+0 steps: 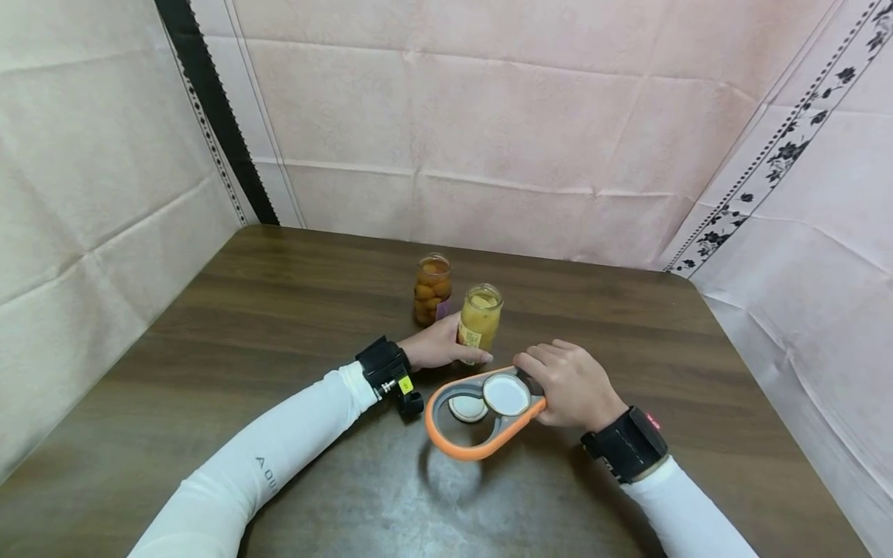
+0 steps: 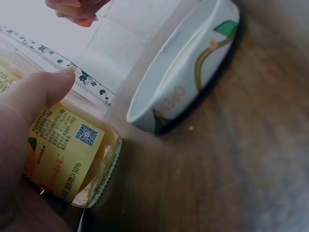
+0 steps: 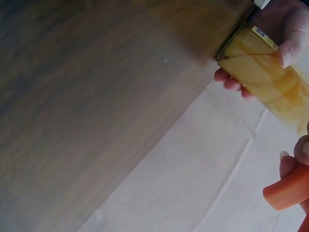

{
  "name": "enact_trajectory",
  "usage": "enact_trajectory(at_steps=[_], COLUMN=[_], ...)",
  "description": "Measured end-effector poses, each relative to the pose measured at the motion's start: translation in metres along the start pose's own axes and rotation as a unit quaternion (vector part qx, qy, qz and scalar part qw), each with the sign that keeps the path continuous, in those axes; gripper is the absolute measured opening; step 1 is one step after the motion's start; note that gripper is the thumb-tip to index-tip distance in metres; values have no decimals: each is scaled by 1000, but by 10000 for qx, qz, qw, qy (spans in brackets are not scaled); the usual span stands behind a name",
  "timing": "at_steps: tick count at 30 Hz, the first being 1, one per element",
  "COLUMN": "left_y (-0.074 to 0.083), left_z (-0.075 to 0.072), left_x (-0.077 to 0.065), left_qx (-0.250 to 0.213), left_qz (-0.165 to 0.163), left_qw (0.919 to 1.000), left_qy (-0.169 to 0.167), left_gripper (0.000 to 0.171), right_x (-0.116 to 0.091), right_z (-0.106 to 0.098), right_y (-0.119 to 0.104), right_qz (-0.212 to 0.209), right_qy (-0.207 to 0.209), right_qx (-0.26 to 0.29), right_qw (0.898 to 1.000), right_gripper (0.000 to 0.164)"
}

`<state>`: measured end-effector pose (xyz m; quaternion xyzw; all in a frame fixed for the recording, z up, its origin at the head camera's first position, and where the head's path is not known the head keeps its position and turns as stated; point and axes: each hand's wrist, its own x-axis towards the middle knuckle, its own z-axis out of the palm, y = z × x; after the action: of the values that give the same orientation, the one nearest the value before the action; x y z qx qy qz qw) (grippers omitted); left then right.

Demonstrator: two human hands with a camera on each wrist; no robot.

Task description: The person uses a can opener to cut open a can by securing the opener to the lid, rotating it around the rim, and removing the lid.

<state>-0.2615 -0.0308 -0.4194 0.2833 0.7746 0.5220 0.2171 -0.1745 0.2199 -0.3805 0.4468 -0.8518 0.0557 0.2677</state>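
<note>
My left hand [image 1: 441,341] grips a glass jar of yellow fruit [image 1: 481,314], its mouth uncovered; the paper label [image 2: 67,150] shows in the left wrist view. In my right hand [image 1: 575,384] is an orange and grey jar opener [image 1: 453,451], held out over the table in front of the jar. A round white lid [image 1: 507,394] sits in the opener's smaller ring. Another lid [image 1: 468,408], inner side up, lies on the table and shows through the larger ring. The right wrist view catches the yellow jar [image 3: 263,72] and the orange end of the opener [image 3: 287,189].
Just behind the left hand stands a second uncovered jar [image 1: 432,291] with round orange-brown fruit. All this is on a brown wooden table [image 1: 314,310]. Pale cloth hangings [image 1: 488,132] enclose its back and sides.
</note>
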Motion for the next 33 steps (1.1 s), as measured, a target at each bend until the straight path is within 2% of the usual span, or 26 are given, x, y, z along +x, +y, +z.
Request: enact_trajectory(at_steps=[7,21,33], left_y=[0,0,-4], left_z=[-1,2,1], left_x=[4,5,16], left_qx=[13,81,103], left_qz=[-53,148,267], left_qw=[10000,9998,9996], left_qy=[4,-49,82], left_gripper=[58,54,53], right_x=[1,0,1], right_z=[-1,3,4], right_y=[1,-3,-4], right_qz=[0,-68,-38], right_qy=[30,-50,-124], right_qx=[2,-210,-176], right_qw=[10000,9997,9998], right_gripper=[43,47,48])
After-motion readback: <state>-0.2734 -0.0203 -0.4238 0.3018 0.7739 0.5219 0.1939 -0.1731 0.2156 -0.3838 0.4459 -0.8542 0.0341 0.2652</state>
